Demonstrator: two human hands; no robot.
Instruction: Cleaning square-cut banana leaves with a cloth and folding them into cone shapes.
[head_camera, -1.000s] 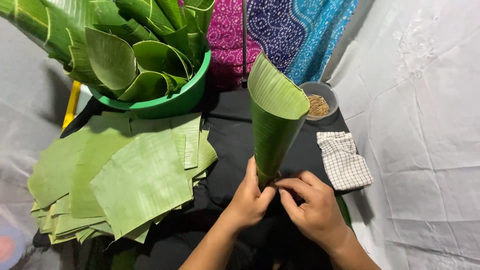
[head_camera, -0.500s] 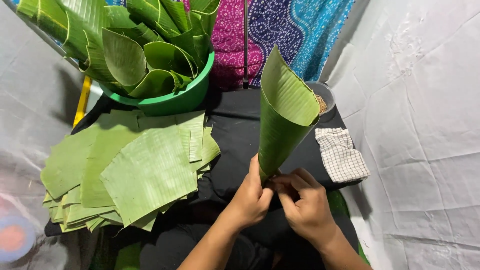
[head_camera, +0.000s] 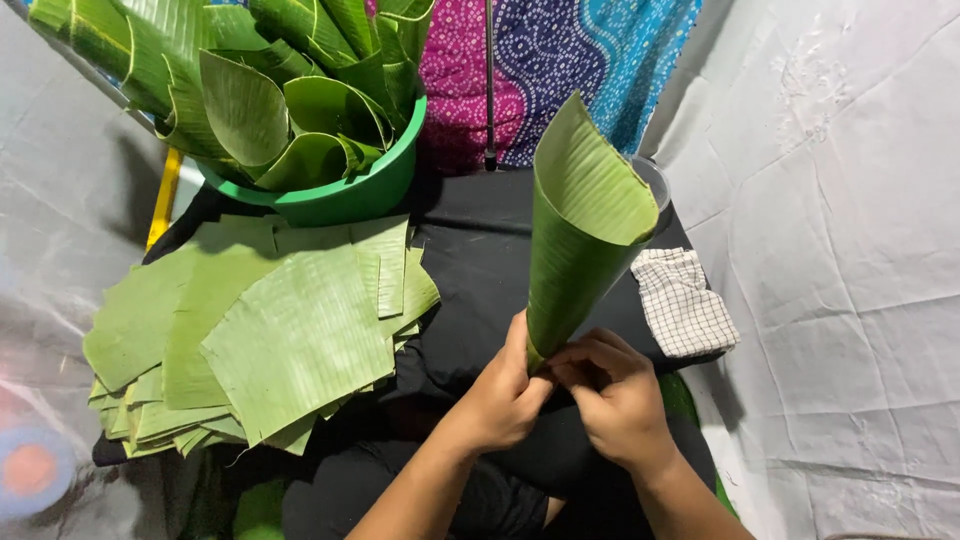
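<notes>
A banana leaf rolled into a tall cone (head_camera: 580, 230) stands upright over the black cloth, its open mouth at the top. My left hand (head_camera: 498, 395) grips the cone's narrow lower end from the left. My right hand (head_camera: 615, 400) pinches the same tip from the right, fingers curled around it. Both hands touch each other at the cone's point. To the left lies a stack of flat cut banana leaf pieces (head_camera: 260, 335).
A green basin (head_camera: 350, 195) full of rolled leaf cones sits at the back left. A checked cloth (head_camera: 682, 300) lies right of the cone, a grey bowl (head_camera: 652, 180) behind it. White sheeting surrounds the black cloth (head_camera: 470, 270); a patterned fabric hangs behind.
The cone has tilted slightly right and now hides most of the grey bowl. Both hands stay closed on its tip, fingers working there.
</notes>
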